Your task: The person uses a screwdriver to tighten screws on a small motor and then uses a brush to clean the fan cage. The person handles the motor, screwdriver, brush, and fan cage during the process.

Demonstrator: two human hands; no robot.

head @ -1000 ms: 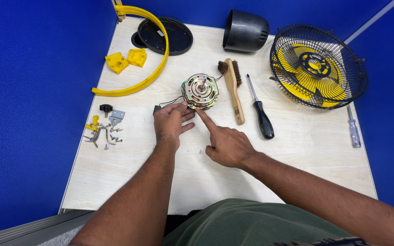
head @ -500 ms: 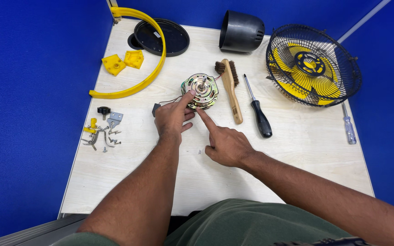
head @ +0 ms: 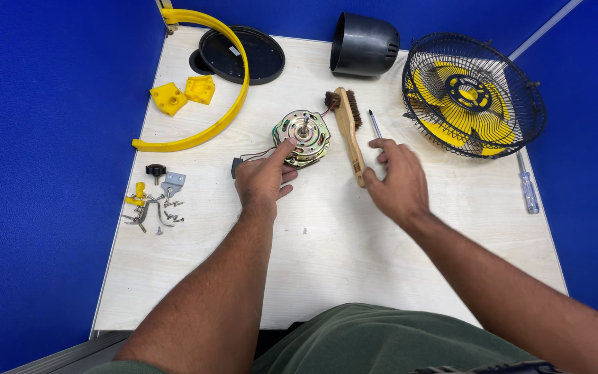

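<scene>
One view is supplied: a head-worn camera set above the near edge of the tabletop (head: 327, 270), facing down and forward at a steep angle. The range is close enough that both forearms enter from the bottom edge, at 6 and 5 o'clock. The whole tabletop fits in frame, its far edge at 12 o'clock. Blue partition walls (head: 43, 173) bound the view at 9 and 3 o'clock. The hands sit near frame centre. A caged fan (head: 475, 97) lies at 2 o'clock. No second view shares the scene.
</scene>
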